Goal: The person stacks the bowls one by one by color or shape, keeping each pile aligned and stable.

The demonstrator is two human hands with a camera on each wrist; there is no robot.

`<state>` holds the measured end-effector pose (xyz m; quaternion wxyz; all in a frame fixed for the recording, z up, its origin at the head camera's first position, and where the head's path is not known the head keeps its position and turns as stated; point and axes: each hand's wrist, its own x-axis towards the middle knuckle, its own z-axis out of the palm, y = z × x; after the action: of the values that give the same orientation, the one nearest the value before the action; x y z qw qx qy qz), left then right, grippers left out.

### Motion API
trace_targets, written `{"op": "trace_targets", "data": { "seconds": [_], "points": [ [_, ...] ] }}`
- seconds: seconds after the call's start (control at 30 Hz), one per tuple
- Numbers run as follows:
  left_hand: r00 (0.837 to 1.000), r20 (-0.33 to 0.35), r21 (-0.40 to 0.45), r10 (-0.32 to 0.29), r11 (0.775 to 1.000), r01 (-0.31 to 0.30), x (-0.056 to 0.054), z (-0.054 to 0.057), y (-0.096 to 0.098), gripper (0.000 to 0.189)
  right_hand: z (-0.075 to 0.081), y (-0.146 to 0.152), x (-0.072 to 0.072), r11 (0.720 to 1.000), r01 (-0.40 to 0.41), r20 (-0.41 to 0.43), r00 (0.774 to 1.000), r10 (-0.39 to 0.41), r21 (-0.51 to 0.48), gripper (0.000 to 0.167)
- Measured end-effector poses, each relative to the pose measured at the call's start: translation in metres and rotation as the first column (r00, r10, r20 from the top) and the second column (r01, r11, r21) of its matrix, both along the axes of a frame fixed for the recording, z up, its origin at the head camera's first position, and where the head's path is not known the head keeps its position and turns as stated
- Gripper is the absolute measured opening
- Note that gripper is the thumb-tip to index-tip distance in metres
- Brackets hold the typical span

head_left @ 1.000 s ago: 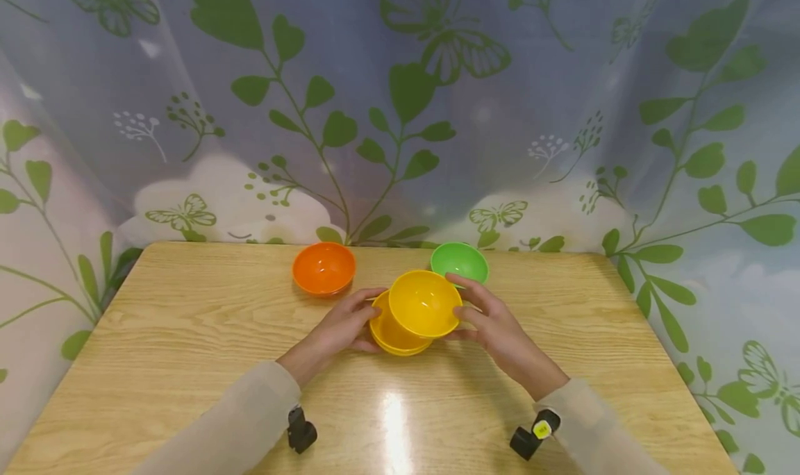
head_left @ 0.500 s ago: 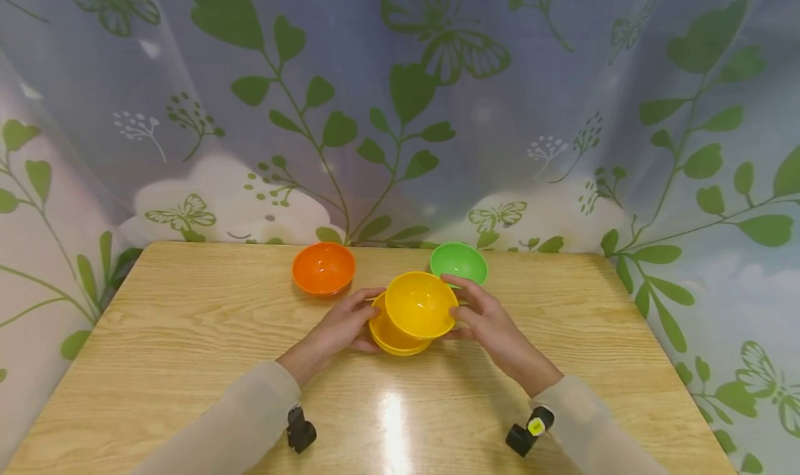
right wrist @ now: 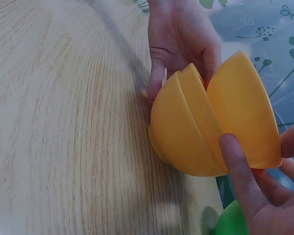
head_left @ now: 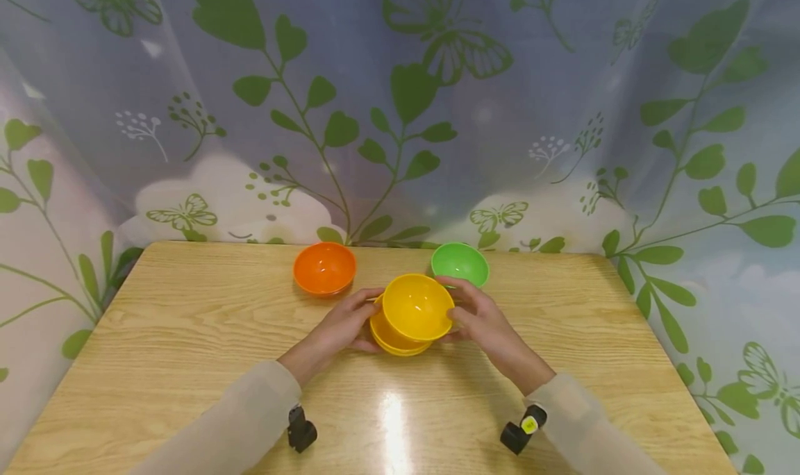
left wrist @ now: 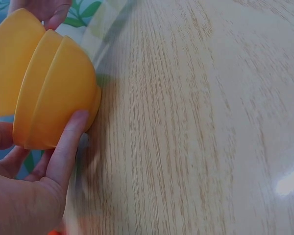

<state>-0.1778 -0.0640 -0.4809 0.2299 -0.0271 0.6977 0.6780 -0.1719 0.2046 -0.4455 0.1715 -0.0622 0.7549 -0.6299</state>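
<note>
Two nested yellow bowls (head_left: 389,340) stand on the wooden table, their paired rims plain in the left wrist view (left wrist: 63,93). My left hand (head_left: 340,326) grips this stack from the left, thumb near the rim and fingers along the outer wall. Above it, my right hand (head_left: 482,319) holds another yellow bowl (head_left: 417,308) by its right side. That upper bowl is tilted and overlaps the stack's opening. In the right wrist view, one finger of the right hand (right wrist: 274,200) reaches to the stack's wall (right wrist: 179,129) beside the upper bowl (right wrist: 245,115).
An orange bowl (head_left: 324,269) sits at the back left of the table (head_left: 206,336). A green bowl (head_left: 460,263) is at the back right, just behind the right hand. A leaf-patterned curtain (head_left: 350,114) hangs along the table's far edge.
My right hand has moved the upper yellow bowl slightly left and down, further over the stack. The left hand and the stack have stayed in place.
</note>
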Motion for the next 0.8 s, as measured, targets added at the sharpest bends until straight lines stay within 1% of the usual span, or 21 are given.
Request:
{"op": "trace_targets", "data": {
  "seconds": [0.27,0.57,0.8],
  "points": [
    [1.0,-0.003,-0.022,0.004,1.0,-0.004,0.002,0.002,0.0,0.048,-0.001,-0.005,0.001,1.0,-0.014,-0.022,1.0,0.014,0.021,0.065],
    [1.0,0.008,-0.014,0.003,1.0,-0.002,0.001,0.002,-0.001,0.047,-0.006,-0.015,-0.001,0.993,0.038,-0.068,0.997,-0.031,0.111,0.065],
    [1.0,0.002,0.004,0.007,1.0,-0.007,0.001,0.002,-0.001,0.048,-0.007,-0.018,0.0,0.989,0.051,-0.08,0.996,-0.04,0.137,0.063]
  ]
}}
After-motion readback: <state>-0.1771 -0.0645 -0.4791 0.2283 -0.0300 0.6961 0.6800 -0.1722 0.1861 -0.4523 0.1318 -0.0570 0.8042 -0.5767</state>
